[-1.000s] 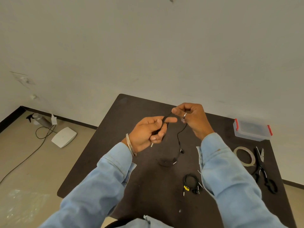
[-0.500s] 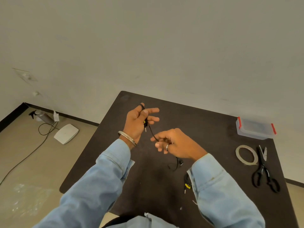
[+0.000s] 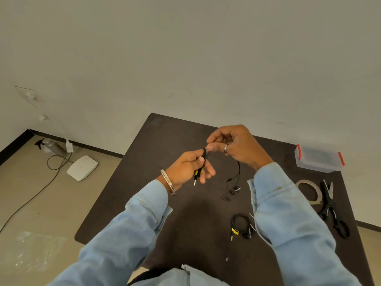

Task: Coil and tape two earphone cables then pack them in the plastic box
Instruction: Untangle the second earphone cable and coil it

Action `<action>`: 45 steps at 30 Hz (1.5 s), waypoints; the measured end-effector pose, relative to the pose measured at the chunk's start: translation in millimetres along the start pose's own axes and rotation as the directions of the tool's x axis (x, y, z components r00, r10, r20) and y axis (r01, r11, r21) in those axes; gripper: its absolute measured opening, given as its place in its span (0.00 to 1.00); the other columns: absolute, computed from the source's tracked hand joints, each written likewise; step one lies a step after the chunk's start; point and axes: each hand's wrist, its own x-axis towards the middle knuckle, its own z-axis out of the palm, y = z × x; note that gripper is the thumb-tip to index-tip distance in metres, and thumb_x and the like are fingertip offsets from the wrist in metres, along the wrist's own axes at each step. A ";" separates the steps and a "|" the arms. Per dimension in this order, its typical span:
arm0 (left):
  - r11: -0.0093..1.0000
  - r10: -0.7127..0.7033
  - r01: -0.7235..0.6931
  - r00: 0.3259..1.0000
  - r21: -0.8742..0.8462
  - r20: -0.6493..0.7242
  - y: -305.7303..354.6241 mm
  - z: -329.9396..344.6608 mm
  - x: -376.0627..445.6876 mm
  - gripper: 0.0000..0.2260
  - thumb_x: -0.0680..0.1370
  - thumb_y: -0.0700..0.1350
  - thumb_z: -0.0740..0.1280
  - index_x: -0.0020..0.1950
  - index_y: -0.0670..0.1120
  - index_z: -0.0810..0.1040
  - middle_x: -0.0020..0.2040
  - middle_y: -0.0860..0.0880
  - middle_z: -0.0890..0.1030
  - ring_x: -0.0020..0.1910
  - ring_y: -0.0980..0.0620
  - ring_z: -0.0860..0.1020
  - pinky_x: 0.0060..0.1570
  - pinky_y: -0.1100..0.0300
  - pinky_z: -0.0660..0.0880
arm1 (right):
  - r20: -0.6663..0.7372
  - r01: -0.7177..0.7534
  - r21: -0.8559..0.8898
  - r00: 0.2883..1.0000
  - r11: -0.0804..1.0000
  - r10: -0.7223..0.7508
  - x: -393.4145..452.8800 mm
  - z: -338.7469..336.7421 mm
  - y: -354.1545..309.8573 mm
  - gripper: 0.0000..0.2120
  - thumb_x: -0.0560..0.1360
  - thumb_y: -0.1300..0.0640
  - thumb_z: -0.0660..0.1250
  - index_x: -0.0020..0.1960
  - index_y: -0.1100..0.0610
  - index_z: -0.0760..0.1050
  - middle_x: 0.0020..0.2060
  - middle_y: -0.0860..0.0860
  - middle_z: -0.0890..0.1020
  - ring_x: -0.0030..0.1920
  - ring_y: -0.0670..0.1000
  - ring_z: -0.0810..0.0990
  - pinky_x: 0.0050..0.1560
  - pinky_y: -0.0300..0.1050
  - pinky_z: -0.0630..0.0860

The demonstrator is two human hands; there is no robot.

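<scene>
Two hands are busy with one black earphone cable [image 3: 238, 172] above the dark table [image 3: 165, 141]. My left hand [image 3: 190, 169] has the fingers curled and pinches the cable between thumb and index finger; the plug end with a yellow mark hangs down from this grip, in front of my palm. My right hand [image 3: 237, 146] is a little farther and to the right, almost touching the left one. Its thumb and first fingers are bent together and they pinch the same cable at the top. From under my right hand the cable drops down in a loose curve, and the earbuds at its end lie on the table, between my two sleeves.

One second earphone cable [image 3: 241, 226] lies on the table nearer to me, just beside my right sleeve, coiled in a small ring with a yellow mark on it.

At the far right corner of the table stands the plastic box [image 3: 318, 159], with red clips and the lid on it. Nearer than the box lie a tape roll [image 3: 309, 191] and, just beside it on the right, black scissors [image 3: 332, 209]
</scene>
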 end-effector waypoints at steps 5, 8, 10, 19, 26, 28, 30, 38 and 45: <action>0.946 0.019 0.008 0.997 -0.324 0.080 2.8 2.7 -3.0 0.17 0.83 0.40 0.50 0.68 0.36 0.67 0.29 0.51 0.74 0.22 0.59 0.63 0.29 0.63 0.72 | -0.092 -0.009 0.139 0.996 0.990 0.022 6.7 -2.1 10.5 0.06 0.67 0.61 0.75 0.44 0.58 0.81 0.38 0.57 0.84 0.39 0.51 0.81 0.45 0.43 0.77; 0.874 0.021 0.027 0.995 -0.485 0.094 3.5 -2.2 -3.4 0.20 0.81 0.47 0.52 0.67 0.36 0.70 0.29 0.51 0.68 0.22 0.60 0.60 0.24 0.65 0.60 | -0.128 -0.017 0.189 0.991 0.982 0.042 6.5 0.8 16.2 0.05 0.68 0.62 0.75 0.43 0.57 0.81 0.37 0.55 0.84 0.38 0.52 0.82 0.43 0.44 0.78; 0.861 0.018 0.041 0.994 -0.508 0.110 1.9 -5.8 -3.7 0.21 0.81 0.50 0.52 0.65 0.37 0.72 0.29 0.52 0.67 0.22 0.60 0.60 0.23 0.64 0.56 | -0.130 -0.016 0.221 0.990 0.975 0.046 6.2 4.6 18.8 0.05 0.68 0.62 0.74 0.43 0.58 0.81 0.34 0.50 0.84 0.36 0.47 0.81 0.38 0.37 0.77; 0.629 0.095 0.110 0.971 -0.769 0.218 1.6 -15.3 -6.5 0.14 0.79 0.52 0.59 0.49 0.42 0.76 0.25 0.54 0.69 0.20 0.59 0.57 0.18 0.68 0.57 | 0.013 -0.088 0.239 0.996 0.967 0.087 4.3 2.0 27.0 0.06 0.71 0.63 0.72 0.48 0.59 0.81 0.40 0.53 0.84 0.39 0.46 0.81 0.35 0.33 0.73; 0.601 0.017 -0.100 0.993 -0.793 -0.113 9.0 -15.5 2.6 0.18 0.82 0.46 0.50 0.65 0.38 0.69 0.29 0.53 0.70 0.18 0.59 0.64 0.20 0.68 0.61 | 0.041 -0.167 0.009 0.985 0.986 0.166 -6.4 31.9 37.4 0.10 0.78 0.53 0.64 0.47 0.58 0.81 0.29 0.50 0.80 0.28 0.47 0.73 0.34 0.39 0.72; 0.638 -0.018 -0.145 0.979 -0.756 -0.202 10.5 -17.7 5.3 0.18 0.82 0.44 0.51 0.68 0.36 0.67 0.28 0.53 0.70 0.20 0.59 0.66 0.23 0.67 0.65 | 0.096 -0.150 -0.070 0.983 0.986 0.156 -13.9 44.4 36.1 0.10 0.79 0.54 0.63 0.47 0.58 0.80 0.28 0.49 0.78 0.29 0.46 0.74 0.35 0.39 0.73; 0.675 -0.058 -0.196 0.947 -0.711 -0.316 9.2 -19.0 7.8 0.18 0.82 0.43 0.53 0.68 0.35 0.67 0.28 0.52 0.71 0.23 0.57 0.70 0.27 0.66 0.71 | 0.170 -0.143 -0.120 0.972 0.982 0.162 -19.7 54.5 33.1 0.09 0.79 0.56 0.63 0.50 0.59 0.79 0.29 0.49 0.79 0.31 0.46 0.76 0.35 0.37 0.75; 0.941 0.021 -0.197 0.845 -0.275 -0.534 0.4 -15.1 6.3 0.11 0.83 0.38 0.52 0.63 0.38 0.67 0.38 0.47 0.84 0.42 0.49 0.84 0.51 0.55 0.80 | 0.355 0.081 -0.397 0.932 0.914 0.071 -18.2 54.1 4.5 0.08 0.77 0.57 0.65 0.53 0.59 0.79 0.36 0.53 0.83 0.36 0.49 0.80 0.40 0.40 0.74; 0.991 -0.070 0.096 0.967 0.095 -0.247 -2.5 -3.6 -2.9 0.11 0.83 0.39 0.52 0.54 0.34 0.72 0.35 0.47 0.77 0.29 0.59 0.75 0.36 0.63 0.76 | 0.302 0.062 -0.358 0.952 0.932 0.052 -6.8 25.0 -7.7 0.03 0.72 0.58 0.72 0.45 0.56 0.82 0.34 0.47 0.81 0.33 0.41 0.76 0.37 0.35 0.73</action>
